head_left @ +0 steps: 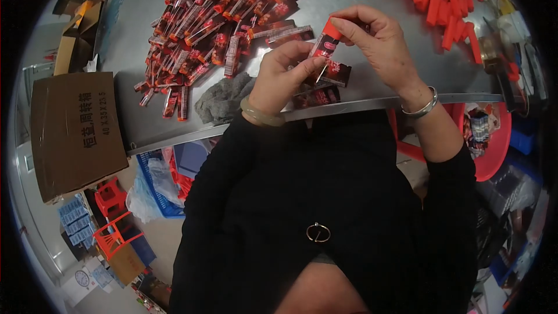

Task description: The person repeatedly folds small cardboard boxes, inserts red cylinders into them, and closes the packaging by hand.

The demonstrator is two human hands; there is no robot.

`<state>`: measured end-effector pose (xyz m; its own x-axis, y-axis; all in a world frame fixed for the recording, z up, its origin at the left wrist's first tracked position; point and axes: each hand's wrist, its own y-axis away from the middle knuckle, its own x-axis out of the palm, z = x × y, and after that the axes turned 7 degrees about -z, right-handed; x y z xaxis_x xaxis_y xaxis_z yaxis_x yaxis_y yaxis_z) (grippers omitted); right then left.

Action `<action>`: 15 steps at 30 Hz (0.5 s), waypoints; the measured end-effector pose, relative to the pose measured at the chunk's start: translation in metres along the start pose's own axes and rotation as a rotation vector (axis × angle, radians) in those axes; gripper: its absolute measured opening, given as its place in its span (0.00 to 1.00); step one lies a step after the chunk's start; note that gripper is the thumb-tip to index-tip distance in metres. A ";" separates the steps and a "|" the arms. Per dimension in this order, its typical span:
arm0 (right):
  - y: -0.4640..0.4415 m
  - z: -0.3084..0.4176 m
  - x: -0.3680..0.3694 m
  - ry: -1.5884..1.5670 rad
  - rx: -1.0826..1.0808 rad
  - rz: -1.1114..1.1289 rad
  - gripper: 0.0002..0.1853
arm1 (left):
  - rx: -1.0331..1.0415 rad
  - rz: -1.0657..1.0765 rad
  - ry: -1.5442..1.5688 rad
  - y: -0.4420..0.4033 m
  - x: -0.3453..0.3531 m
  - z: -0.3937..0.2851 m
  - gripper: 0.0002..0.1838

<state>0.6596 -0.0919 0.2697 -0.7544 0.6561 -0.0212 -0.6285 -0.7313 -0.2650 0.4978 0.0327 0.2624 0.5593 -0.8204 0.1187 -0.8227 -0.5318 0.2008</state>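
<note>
My left hand (283,75) is closed around a slim dark packet (325,46) with pink and white print, held tilted above the metal table. At the packet's upper end is a bright red piece (332,29), which my right hand (375,43) pinches between thumb and fingers. Whether the red piece is a cap or an insert, I cannot tell. Beneath my hands lie a few similar packets (317,97), partly covered by the left hand. A crumpled grey cloth (224,99) rests just left of my left wrist.
A large heap of printed packets (203,35) covers the table's (131,40) far left. Many red strips (444,6) are piled at far right. A cardboard box (78,134) stands at the left edge. Below the table's right side sits a pink-red basin (501,139).
</note>
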 end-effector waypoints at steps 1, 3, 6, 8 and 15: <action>0.002 -0.002 0.001 -0.001 -0.003 0.003 0.09 | -0.017 0.031 0.031 0.001 0.000 -0.002 0.12; 0.005 -0.002 0.001 0.139 -0.001 0.066 0.16 | -0.030 0.059 0.063 0.001 -0.001 -0.003 0.13; 0.015 0.016 0.005 0.378 -0.228 0.088 0.30 | -0.025 0.063 0.198 0.002 -0.001 -0.001 0.13; 0.023 0.022 0.007 0.480 -0.276 0.157 0.37 | -0.081 0.083 0.308 0.004 -0.001 -0.005 0.14; 0.034 0.018 0.019 0.618 -0.412 0.163 0.51 | -0.142 0.082 0.462 0.014 0.007 -0.011 0.12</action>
<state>0.6208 -0.1078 0.2780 -0.5123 0.6198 -0.5945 -0.3056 -0.7785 -0.5482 0.4913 0.0215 0.2772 0.5065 -0.6619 0.5526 -0.8618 -0.4094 0.2995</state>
